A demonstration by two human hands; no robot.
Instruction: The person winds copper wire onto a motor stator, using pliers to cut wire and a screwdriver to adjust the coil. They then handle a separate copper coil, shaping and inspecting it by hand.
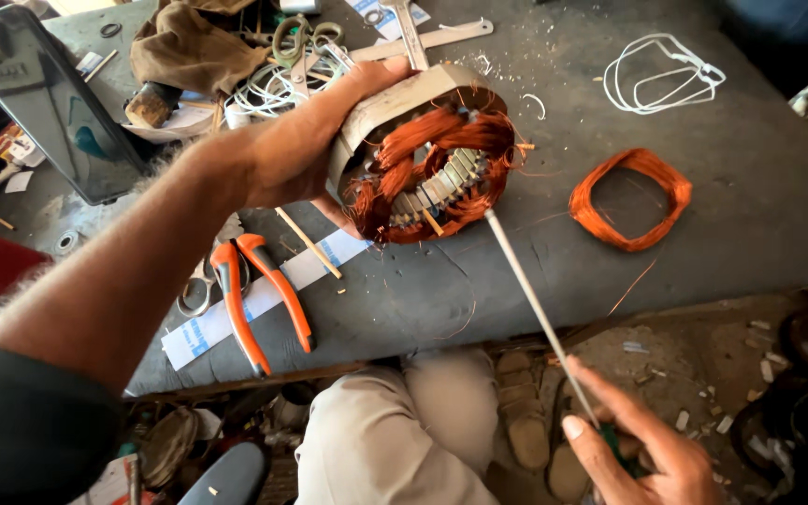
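Left hand [306, 154] grips copper-wound stator [427, 154]; right hand [642, 449] holds rod [535, 304].

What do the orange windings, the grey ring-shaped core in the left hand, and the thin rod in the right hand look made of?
Orange windings: likely enamelled copper wire, bright orange sheen, fine strands.
Grey ring-shaped core, gripped by the left hand: looks like dull steel, with pale slot teeth inside; laminations can't be made out.
Thin rod, held by the right hand: pale, smooth, straight; probably metal, though plastic can't be ruled out.
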